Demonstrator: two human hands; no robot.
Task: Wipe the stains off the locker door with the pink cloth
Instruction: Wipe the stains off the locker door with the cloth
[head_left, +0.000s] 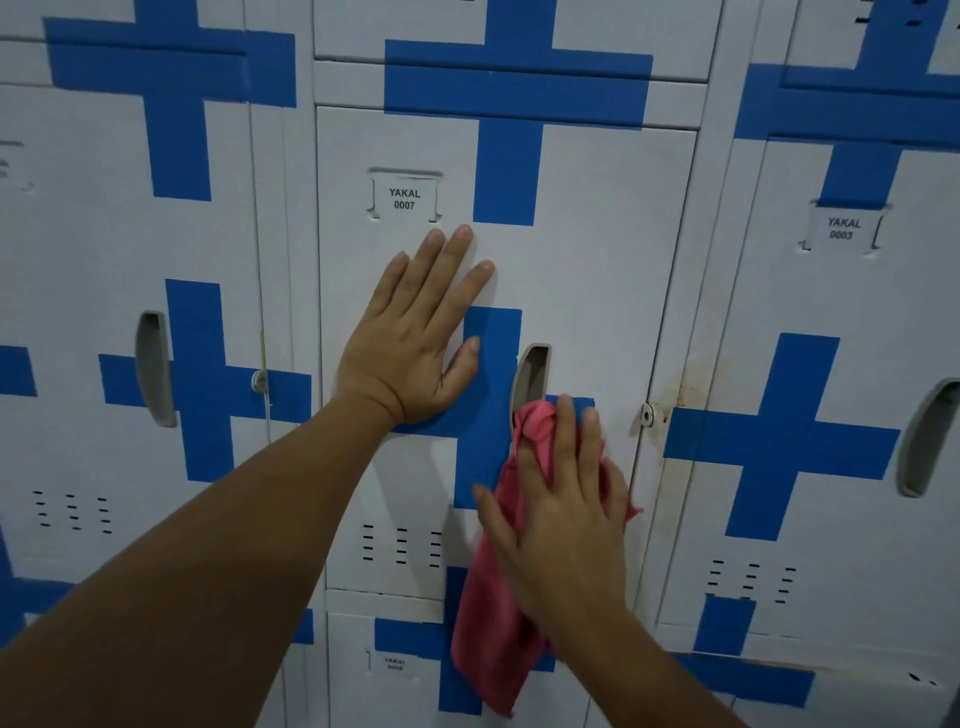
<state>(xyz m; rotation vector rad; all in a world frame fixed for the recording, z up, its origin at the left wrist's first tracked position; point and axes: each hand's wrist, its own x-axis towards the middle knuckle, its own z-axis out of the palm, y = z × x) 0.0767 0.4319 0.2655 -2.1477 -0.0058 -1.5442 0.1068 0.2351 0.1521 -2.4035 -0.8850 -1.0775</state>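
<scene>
Door (597, 270) YAKAL 0007 sits mid-bank in a wall of white lockers painted with blue crosses. Left neighbour (93, 249): recessed handle (153, 369), vent slots low, hasp at its right edge. Left hand (410, 332) flat on the door below the label (404, 199), fingers spread, gripping nothing. Right hand (563, 514) presses the cloth (493, 623) against the door just below its handle (531, 374), fingers extended over the wad; rest of the cloth hangs down past the door's bottom edge. Brownish stains (680, 384) run along the right edge by the hasp (648, 414). Right neighbour (857, 312) is labelled 0003. All doors shut.
</scene>
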